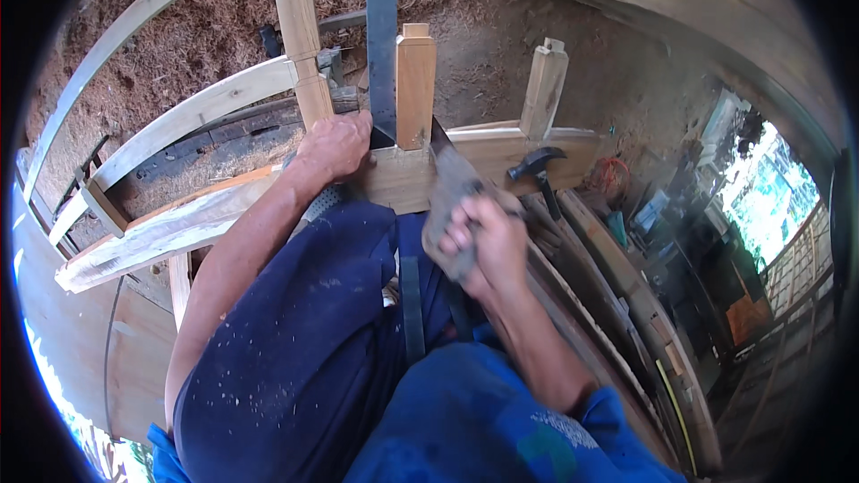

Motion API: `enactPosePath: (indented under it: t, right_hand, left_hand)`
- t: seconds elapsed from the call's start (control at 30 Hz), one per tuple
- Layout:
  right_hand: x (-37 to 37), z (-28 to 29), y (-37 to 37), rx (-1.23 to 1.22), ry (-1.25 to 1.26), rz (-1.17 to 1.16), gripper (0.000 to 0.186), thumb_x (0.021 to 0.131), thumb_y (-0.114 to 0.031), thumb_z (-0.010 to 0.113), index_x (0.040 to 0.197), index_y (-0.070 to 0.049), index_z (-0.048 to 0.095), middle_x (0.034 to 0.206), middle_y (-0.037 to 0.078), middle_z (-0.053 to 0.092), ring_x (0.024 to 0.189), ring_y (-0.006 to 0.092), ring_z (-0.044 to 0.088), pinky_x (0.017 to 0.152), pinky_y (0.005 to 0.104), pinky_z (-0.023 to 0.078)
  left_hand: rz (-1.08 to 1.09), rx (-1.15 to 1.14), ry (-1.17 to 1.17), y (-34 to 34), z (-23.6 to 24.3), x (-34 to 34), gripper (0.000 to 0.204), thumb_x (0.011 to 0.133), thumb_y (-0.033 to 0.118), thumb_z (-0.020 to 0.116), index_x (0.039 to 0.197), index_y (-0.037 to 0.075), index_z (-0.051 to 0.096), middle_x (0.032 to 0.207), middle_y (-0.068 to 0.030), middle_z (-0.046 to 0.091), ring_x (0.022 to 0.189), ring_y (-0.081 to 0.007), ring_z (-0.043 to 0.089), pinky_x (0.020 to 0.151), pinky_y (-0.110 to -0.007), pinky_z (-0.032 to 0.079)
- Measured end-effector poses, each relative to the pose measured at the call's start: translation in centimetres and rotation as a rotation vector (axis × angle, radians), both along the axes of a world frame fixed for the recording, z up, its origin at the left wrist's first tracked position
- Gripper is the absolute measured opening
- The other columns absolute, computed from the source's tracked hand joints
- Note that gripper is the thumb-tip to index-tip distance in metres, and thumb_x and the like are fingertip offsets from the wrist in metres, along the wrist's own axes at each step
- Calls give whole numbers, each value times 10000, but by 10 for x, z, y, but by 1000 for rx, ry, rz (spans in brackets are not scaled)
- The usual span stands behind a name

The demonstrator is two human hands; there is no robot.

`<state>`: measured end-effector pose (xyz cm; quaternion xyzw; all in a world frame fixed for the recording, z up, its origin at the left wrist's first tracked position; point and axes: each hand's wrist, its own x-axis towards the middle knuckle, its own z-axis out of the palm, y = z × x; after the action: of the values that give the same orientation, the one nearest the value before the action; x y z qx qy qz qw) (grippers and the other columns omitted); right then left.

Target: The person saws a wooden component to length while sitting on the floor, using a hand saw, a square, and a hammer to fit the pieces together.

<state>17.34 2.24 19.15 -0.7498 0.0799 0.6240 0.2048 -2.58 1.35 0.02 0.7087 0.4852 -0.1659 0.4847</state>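
My right hand (486,237) is closed around the handle of a handsaw (452,188), which is blurred by motion. Its dark blade runs up to the rail, right beside a squared tenoned post (415,89). That post stands up from a wooden rail (389,181) lying across in front of my lap. My left hand (335,148) is closed over the rail, left of the post, its fingertips mostly hidden. Between that hand and the post, a long flat dark metal strip (382,27) reaches away from me.
A claw hammer (540,165) rests at the rail's right, near a second tenoned post (546,89). Curved wooden frame pieces (197,107) extend left. Stacked boards (626,304) lie to my right. Wood shavings (215,18) cover the ground beyond. A large curved panel (680,0) looms upper right.
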Motion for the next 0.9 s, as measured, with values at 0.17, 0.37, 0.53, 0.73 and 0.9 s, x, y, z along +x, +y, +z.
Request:
enactPosePath:
  t: [0.17, 0.37, 0.53, 0.73, 0.9]
  right_hand:
    - [0, -5, -11, 23, 38, -120, 136, 908, -93, 528, 796, -18, 547, 665, 60, 512, 525, 138, 476, 501, 325, 436]
    - [2, 38, -12, 29, 47, -131, 163, 898, -80, 544, 758, 2, 556, 584, 66, 479, 514, 158, 488, 509, 343, 452]
    - [-2, -13, -3, 62, 59, -79, 141, 903, -70, 535, 784, 0, 563, 617, 75, 505, 520, 157, 487, 507, 355, 446]
    - [7, 22, -8, -3, 26, -129, 132, 917, -74, 547, 795, -24, 546, 726, 73, 542, 526, 141, 472, 493, 342, 435]
    - [4, 12, -12, 19, 65, -141, 160, 921, -106, 556, 782, -27, 544, 695, 55, 522, 554, 137, 485, 509, 338, 433]
  left_hand:
    - [6, 24, -10, 5, 8, 8, 198, 937, 133, 513, 1056, -13, 570, 978, -217, 716, 945, -394, 708, 796, -480, 569]
    - [-35, 15, 21, 14, 18, 6, 193, 937, 124, 501, 1050, -13, 576, 985, -227, 719, 950, -391, 708, 802, -481, 569]
    - [-20, 51, -21, 7, 6, 4, 185, 945, 130, 501, 1040, -28, 488, 922, -236, 685, 939, -392, 683, 788, -485, 545]
    - [-50, -22, 23, 8, 18, 9, 199, 943, 126, 504, 1060, -22, 570, 1005, -231, 715, 971, -381, 707, 815, -477, 567]
    - [39, 12, -4, 2, 12, 5, 196, 938, 118, 504, 1057, -21, 574, 1003, -232, 714, 953, -389, 704, 798, -484, 565]
